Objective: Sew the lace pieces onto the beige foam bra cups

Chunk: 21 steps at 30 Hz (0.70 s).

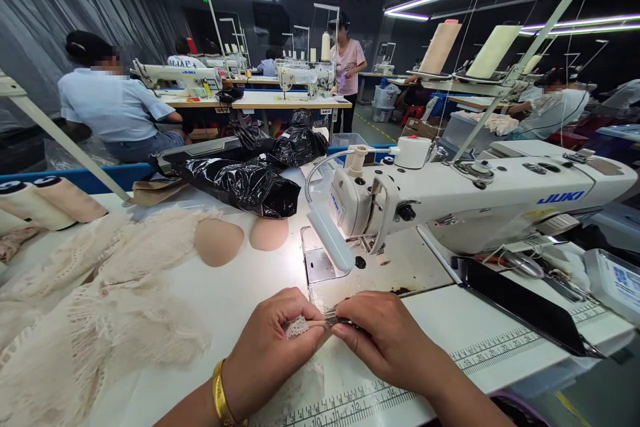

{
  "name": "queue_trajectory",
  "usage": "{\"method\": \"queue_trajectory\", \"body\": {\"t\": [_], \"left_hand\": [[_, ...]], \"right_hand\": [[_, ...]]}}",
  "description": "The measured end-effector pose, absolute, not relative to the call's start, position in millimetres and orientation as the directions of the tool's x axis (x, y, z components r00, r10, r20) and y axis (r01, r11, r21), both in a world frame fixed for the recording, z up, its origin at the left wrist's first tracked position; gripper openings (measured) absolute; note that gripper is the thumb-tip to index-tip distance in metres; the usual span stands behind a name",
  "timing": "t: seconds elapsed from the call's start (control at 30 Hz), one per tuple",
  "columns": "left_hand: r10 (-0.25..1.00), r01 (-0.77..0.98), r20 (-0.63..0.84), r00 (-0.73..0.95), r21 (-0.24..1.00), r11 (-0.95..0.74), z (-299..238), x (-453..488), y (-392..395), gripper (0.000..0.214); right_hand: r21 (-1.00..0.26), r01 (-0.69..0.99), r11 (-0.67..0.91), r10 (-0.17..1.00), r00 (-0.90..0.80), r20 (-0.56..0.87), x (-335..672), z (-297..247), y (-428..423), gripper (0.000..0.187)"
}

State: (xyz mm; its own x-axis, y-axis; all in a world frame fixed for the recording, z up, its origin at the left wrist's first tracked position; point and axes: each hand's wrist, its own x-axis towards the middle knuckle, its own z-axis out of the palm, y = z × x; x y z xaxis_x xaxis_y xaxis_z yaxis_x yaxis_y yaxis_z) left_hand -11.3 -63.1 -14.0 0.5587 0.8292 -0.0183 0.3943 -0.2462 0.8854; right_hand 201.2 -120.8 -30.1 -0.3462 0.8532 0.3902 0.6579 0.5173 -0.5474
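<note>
Left fingers [306, 343] pinch lace [297, 327], right fingers [353, 307] grip a metal tool [343, 322] — best hold the lace taut.

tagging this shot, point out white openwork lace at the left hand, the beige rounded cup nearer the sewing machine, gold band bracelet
White openwork lace [297, 327], head view, its exposed patterned patch.
Beige rounded cup [269, 234], head view, middle of its surface.
Gold band bracelet [219, 393], head view, outer face of band.

Lower centre: your white openwork lace cloth [297, 327], matt. Mid-frame: crumpled black plastic bag [237, 185], glossy. Lower left: your gold-coloured metal bangle [219, 392], shiny.
</note>
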Motion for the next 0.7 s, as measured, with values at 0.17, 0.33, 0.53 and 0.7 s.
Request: {"method": "queue_trajectory", "body": {"t": [0.17,0.33,0.53,0.7], "left_hand": [[0.828,0.388,-0.012,0.561,0.887,-0.249,-13.9,-11.4,-61.8,0.013],[0.828,0.389,-0.025,0.560,0.891,-0.236,-14.3,-11.9,-61.6,0.014],[0.828,0.393,-0.014,0.561,0.884,-0.252,-14.4,-12.3,-62.7,0.015],[0.825,0.388,-0.011,0.565,0.886,-0.254,-13.2,-11.4,-63.1,0.014]], "right_hand": [[-0.514,0.674,0.530,0.844,-0.365,0.392,201.7,-31.5,-121.2,0.023],[-0.497,0.679,0.540,0.837,-0.373,0.401,201.1,-31.2,-119.7,0.023],[-0.497,0.678,0.541,0.837,-0.374,0.400,200.6,-30.7,-119.4,0.025],[-0.501,0.678,0.539,0.837,-0.364,0.408,201.6,-31.3,-121.1,0.024]]}}
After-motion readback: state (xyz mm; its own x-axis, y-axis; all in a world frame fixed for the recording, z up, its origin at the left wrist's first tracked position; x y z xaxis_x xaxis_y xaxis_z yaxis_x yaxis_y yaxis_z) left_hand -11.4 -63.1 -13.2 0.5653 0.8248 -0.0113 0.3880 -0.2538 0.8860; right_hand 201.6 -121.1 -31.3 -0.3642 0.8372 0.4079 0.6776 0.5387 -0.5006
